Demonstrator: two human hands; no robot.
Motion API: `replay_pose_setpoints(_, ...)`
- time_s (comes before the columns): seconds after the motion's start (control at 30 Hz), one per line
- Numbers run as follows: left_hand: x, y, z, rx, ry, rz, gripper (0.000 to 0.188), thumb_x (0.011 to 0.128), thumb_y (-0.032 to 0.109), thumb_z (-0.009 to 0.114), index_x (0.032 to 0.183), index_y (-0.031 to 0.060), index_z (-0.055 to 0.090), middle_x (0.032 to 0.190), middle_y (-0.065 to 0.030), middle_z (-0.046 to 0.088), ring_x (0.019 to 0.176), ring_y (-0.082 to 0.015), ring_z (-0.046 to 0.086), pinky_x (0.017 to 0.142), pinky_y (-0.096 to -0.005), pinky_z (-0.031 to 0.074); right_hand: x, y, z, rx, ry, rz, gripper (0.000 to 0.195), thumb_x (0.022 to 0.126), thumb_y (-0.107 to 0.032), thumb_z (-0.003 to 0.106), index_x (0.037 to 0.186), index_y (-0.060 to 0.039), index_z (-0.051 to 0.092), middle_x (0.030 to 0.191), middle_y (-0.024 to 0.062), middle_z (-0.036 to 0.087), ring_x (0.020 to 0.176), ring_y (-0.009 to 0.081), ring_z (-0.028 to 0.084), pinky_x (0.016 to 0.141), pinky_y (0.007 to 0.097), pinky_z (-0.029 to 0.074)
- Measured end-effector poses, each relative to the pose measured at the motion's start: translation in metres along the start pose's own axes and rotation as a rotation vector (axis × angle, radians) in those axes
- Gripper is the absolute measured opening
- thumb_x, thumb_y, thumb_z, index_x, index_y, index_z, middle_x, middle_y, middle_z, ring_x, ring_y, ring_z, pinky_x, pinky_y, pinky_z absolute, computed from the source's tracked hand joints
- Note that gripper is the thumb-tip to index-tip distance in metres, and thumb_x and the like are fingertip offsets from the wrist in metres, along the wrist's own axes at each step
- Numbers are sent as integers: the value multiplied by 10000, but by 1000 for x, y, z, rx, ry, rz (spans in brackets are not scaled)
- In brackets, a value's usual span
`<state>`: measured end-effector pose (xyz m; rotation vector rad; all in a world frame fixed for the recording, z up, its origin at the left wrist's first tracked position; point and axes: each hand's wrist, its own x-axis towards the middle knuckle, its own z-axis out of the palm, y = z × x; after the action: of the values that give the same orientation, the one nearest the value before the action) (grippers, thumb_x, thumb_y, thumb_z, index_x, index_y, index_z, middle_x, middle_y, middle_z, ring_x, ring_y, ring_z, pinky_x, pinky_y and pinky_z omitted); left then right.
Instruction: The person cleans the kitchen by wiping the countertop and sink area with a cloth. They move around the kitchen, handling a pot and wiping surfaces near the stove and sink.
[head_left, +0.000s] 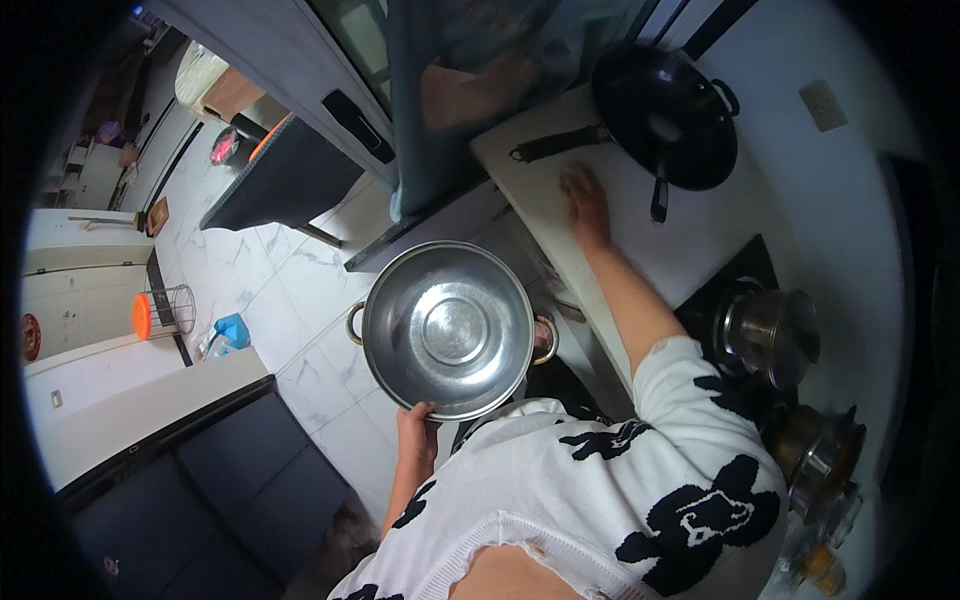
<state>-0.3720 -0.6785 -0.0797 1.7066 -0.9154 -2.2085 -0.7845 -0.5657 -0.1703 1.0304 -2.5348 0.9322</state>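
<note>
My left hand grips the near rim of a wide, shallow stainless steel pot. The thumb lies over the rim, and the fingers are hidden beneath. Nothing shows inside the pot, which has two loop handles and is held in front of me above the floor. My right hand reaches over the pale countertop, its fingers slightly blurred and a little apart. No object shows in it. Just beyond the fingertips is the wrapped handle of a black wok. Inside the wok rests a utensil with a dark handle.
A lidded pot stands on the black stove to the right, with more cookware nearer me. A sliding door frame stands ahead. Left are a dark chair, a wire basket and a blue bag.
</note>
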Motion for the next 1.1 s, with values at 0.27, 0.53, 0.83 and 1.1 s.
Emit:
replay_pose_setpoints(0.27,-2,-5,-4,16,51,-12,15,733,28,477,742,35,488,709,-16,482,639,-132,506,631,-291,452,25,9,20,105,-39,-8,384,710,87,488,1054,-54,585,1189,144,503,1123,317,453,949,380,373)
replay_pose_setpoints(0.53,13,2,-13,27,-49,-61,64,732,47,482,789,53,511,767,-26,520,743,-151,536,741,-320,449,-128,-45,-72,173,-260,65,322,768,63,437,1013,-48,612,1216,114,505,1151,295,447,972,356,353)
replay_pose_setpoints(0.83,29,24,-2,41,-69,-36,95,714,3,477,801,22,511,756,-43,525,681,-160,535,669,-345,488,-191,-27,-179,38,-152,416,310,817,45,446,1089,-23,580,1239,134,489,1158,292,456,970,344,361)
replay_pose_setpoints(1.1,42,31,-6,127,-173,-88,118,761,62,461,842,19,534,853,-58,568,839,-175,554,823,-338,452,-136,57,-125,-212,205,652,512,754,69,436,1242,-84,457,1195,142,515,1128,291,464,966,339,353)
